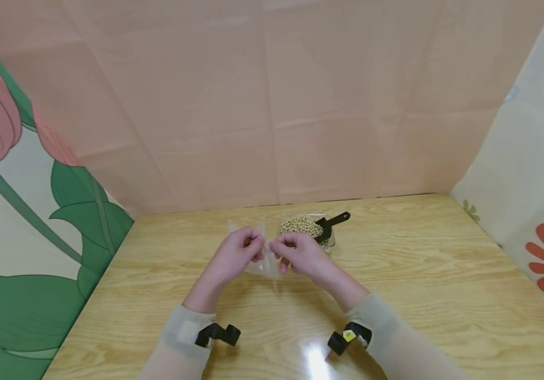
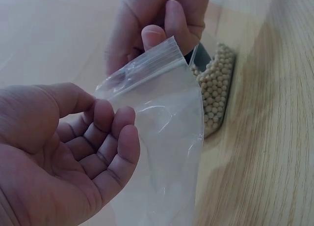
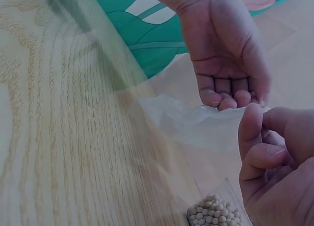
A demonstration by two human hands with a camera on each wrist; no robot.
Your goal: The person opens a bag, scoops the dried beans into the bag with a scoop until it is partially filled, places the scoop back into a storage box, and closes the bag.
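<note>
Opening the bag [image 2: 171, 113], I judge; left hand [image 1: 240, 252] and right hand [image 1: 302, 254] fingers pinch its rim, close together; next calls for gentle parting.

Colourless bag [image 2: 169, 123], beige beans [image 2: 216, 86]

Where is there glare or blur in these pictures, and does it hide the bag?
Head view: a white glare spot on the table near the bottom edge, away from the clear bag, which is faint but visible; left wrist view: thin white highlights on the bag, its zip end readable; right wrist view: haze, a dark smear at upper left, the bag's edges soft.
</note>
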